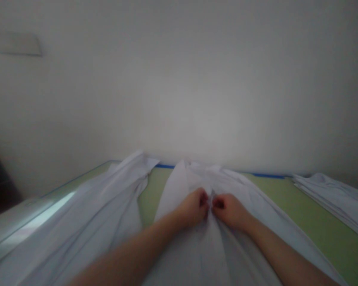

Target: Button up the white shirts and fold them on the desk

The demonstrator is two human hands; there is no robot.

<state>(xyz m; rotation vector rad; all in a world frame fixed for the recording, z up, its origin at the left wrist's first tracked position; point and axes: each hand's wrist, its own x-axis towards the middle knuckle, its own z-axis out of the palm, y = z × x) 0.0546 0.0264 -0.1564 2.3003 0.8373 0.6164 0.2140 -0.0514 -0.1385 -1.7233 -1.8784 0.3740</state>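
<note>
A white garment (179, 186) lies spread lengthwise on a green table (322, 222), running from the near edge toward the wall. My left hand (193, 206) and my right hand (229, 210) sit side by side at its middle, fingers curled and pinching the cloth along its centre line. The two hands almost touch. A second length of white cloth (86, 214), perhaps a sleeve or another garment, stretches along the left side of the table.
A stack of folded white cloth (334, 198) lies at the right edge of the table. Blue tape (268, 175) edges the table's far side against a plain pale wall. A dark object (0, 186) stands at far left.
</note>
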